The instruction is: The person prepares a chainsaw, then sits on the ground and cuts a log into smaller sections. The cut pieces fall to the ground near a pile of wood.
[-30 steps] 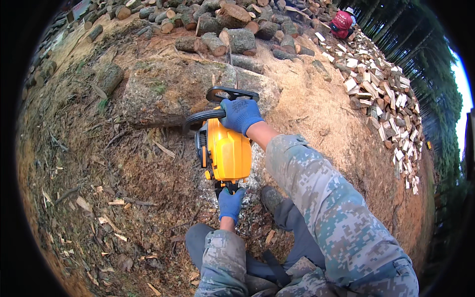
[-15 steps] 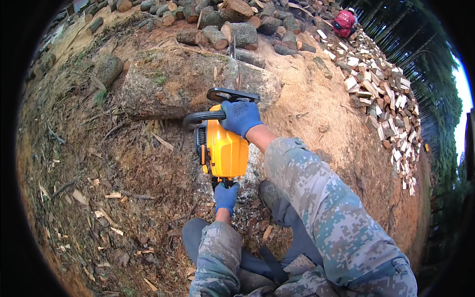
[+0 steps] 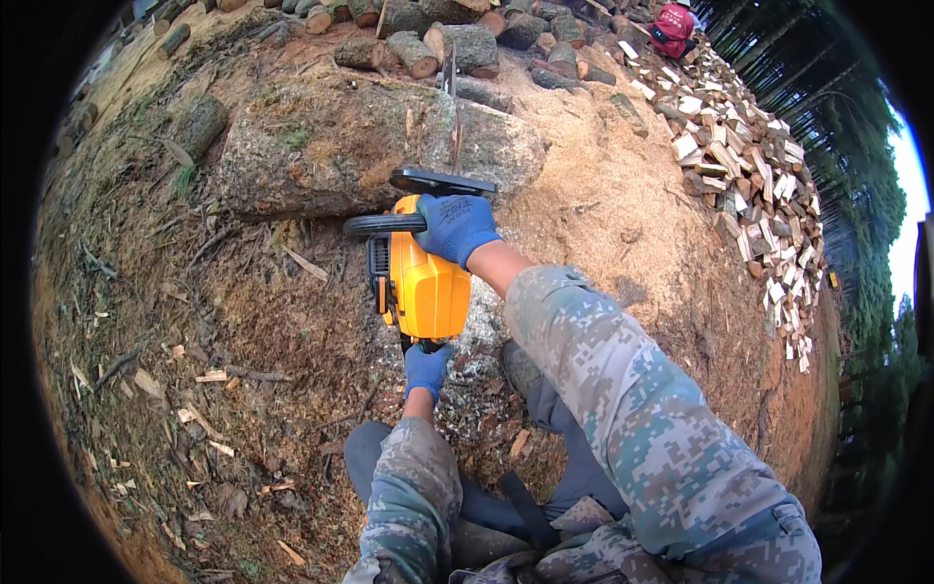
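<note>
Both my hands, in blue work gloves, grip a yellow chainsaw (image 3: pixel 433 297) with black handles. My right hand (image 3: pixel 452 229) is closed around the black front handle, just behind the black front guard. Lower down, my left hand (image 3: pixel 426 370) wraps the rear handle, its fingers partly hidden. Ahead of the saw lies a thick, bark-covered log (image 3: pixel 321 156). The saw's guide bar (image 3: pixel 449 73) runs across the log in a cut near its right end, and its tip shows beyond the far side. Most of the bar is hidden in or behind the wood.
Cut log rounds (image 3: pixel 467 47) lie heaped beyond the log. A long pile of split firewood (image 3: pixel 749 185) runs along the right, with a person in red (image 3: pixel 673 29) at its far end. Sawdust (image 3: pixel 593 185) covers the ground right of the log; wood chips (image 3: pixel 214 377) litter the left.
The whole view has shifted slightly, so the saw, log and piles sit a little further up and left. My grip on the chainsaw is the same.
</note>
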Motion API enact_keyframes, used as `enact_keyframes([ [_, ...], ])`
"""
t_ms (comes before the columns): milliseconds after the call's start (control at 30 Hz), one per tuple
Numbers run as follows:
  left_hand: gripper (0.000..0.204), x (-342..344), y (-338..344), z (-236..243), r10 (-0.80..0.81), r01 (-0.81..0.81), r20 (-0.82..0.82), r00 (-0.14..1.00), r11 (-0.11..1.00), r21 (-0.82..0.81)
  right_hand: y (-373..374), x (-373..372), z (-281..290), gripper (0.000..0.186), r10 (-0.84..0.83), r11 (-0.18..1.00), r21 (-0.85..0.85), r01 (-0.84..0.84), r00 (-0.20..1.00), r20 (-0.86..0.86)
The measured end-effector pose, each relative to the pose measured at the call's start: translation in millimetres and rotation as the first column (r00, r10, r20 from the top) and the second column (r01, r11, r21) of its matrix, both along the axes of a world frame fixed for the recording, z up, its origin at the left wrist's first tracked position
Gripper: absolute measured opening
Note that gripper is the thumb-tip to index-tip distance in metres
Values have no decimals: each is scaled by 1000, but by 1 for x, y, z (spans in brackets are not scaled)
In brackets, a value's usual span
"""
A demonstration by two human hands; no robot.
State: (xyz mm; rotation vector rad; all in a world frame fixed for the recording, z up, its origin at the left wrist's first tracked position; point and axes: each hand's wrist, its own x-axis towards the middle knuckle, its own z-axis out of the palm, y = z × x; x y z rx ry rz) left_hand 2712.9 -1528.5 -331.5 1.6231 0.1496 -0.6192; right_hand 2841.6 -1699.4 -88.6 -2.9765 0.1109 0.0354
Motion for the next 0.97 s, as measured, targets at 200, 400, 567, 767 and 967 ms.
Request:
enact_keyframes([
  [200,29,-4,-4,13,-20,21,-23,1000,997,80,-9,7,3,27,-8,1000,-4,8,1000,2],
  [400,26,-12,-6,31,-1,0,12,1000,998,70,-10,14,23,27,7,998,-59,-6,1000,22],
  [567,36,-22,-12,60,-15,14,15,1000,994,110,-18,19,33,29,5,996,-84,-2,999,38],
  [767,40,-31,-12,90,-48,49,-8,999,995,86,-25,22,44,28,2,994,-112,6,997,73],
  [967,33,-34,-16,125,-42,40,46,998,999,29,-36,27,63,33,14,996,-90,-7,997,71],
])
